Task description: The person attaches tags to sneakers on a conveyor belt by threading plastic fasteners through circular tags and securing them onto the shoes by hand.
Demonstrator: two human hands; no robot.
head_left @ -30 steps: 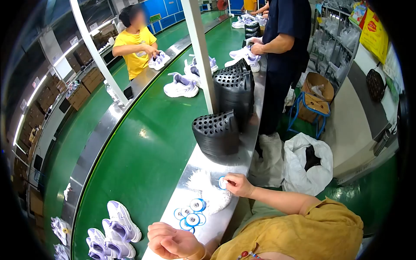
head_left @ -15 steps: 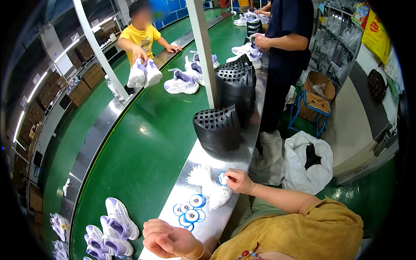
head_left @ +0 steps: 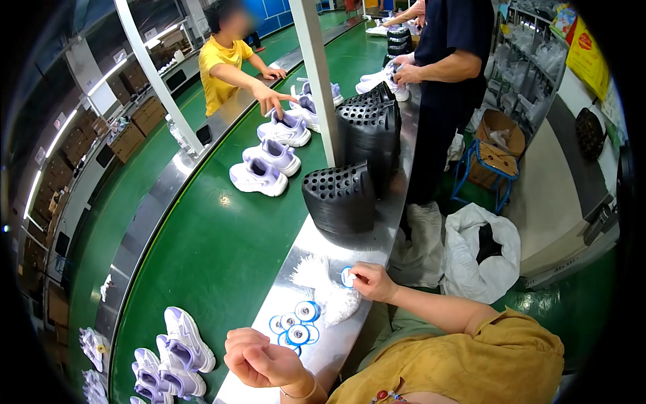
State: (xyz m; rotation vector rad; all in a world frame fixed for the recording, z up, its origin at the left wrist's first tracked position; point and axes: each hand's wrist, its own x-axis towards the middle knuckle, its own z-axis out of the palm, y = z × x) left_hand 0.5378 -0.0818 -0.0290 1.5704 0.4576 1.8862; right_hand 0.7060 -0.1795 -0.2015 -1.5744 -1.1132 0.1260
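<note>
In the head view, my right hand (head_left: 374, 281) is closed in a pinch on a round white tag with a blue rim (head_left: 347, 277), above the metal ledge. Beside it lies a bundle of thin white plastic strands (head_left: 313, 273), with a clump of white bits (head_left: 340, 304) in clear wrapping. Several round blue-and-white tags (head_left: 298, 334) overlap on the ledge between my hands. My left hand (head_left: 264, 359) hovers over the near end of the ledge, its fingers curled in a loose fist; nothing shows in them.
White-and-purple sneakers stand on the green belt (head_left: 208, 249), near (head_left: 182, 350) and far (head_left: 259, 176). Stacked black perforated pieces (head_left: 338, 202) rise beside a white post (head_left: 315, 81). A co-worker in yellow (head_left: 222, 64) stands across; another in dark clothes (head_left: 447, 87) handles shoes. A white sack (head_left: 498, 273) sits behind.
The co-worker in yellow has set the carried pair of sneakers on the belt and now reaches to another shoe. My left hand has risen slightly; my right hand stays nearly still.
</note>
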